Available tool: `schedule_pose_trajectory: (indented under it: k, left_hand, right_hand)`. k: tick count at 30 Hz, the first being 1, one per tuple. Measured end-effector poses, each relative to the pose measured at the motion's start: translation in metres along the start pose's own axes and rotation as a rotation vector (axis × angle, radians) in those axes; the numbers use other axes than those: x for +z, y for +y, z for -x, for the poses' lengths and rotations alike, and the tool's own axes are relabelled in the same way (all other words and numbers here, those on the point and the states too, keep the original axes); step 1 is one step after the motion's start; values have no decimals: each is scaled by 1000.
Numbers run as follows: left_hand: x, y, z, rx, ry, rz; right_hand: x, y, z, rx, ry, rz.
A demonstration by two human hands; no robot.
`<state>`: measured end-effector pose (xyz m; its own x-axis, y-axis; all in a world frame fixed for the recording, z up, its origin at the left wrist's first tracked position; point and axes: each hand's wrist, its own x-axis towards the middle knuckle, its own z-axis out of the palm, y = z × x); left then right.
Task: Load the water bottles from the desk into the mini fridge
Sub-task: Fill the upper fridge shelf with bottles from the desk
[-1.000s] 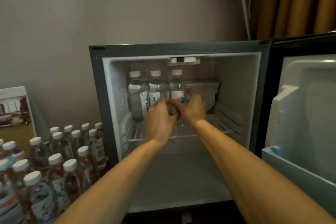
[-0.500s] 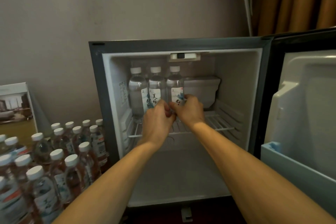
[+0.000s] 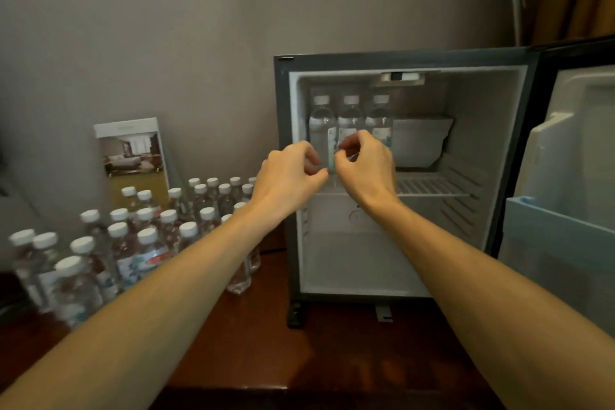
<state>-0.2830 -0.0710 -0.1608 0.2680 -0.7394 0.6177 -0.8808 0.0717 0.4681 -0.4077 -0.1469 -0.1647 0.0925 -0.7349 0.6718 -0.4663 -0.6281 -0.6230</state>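
water bottles (image 3: 146, 243) crowd the wooden desk (image 3: 332, 359) at the left, white caps up, awaiting loading. two bare forearms stretch across the desk toward the open mini fridge (image 3: 399, 176). the left hand (image 3: 289, 176) and right hand (image 3: 364, 163) hang side by side at the fridge mouth, fingers loosely curled and holding nothing that can be seen. behind them, three bottles (image 3: 351, 123) stand upright in a tight row at the back left of the wire shelf (image 3: 432, 185), likely packed so to leave room for more. the door (image 3: 572, 176) swings open to the right. a brochure (image 3: 133, 156) leans on the wall.
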Motion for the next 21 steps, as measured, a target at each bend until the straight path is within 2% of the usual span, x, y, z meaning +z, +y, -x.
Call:
schedule_pose_trajectory:
  k: [6, 10, 14, 21]
  left_hand:
    - [-56, -42, 53, -70, 33, -102]
    - [-83, -81, 92, -148, -6, -201]
    - [-102, -123, 130, -235, -6, -259]
    - [-128, -190, 183, -407, 125, -293]
  right_hand:
    - [32, -36, 48, -87, -198, -91]
    - [67, -53, 73, -99, -415, -120]
    - [106, -67, 92, -101, -559, -123]
    - [184, -105, 133, -149, -798, -173]
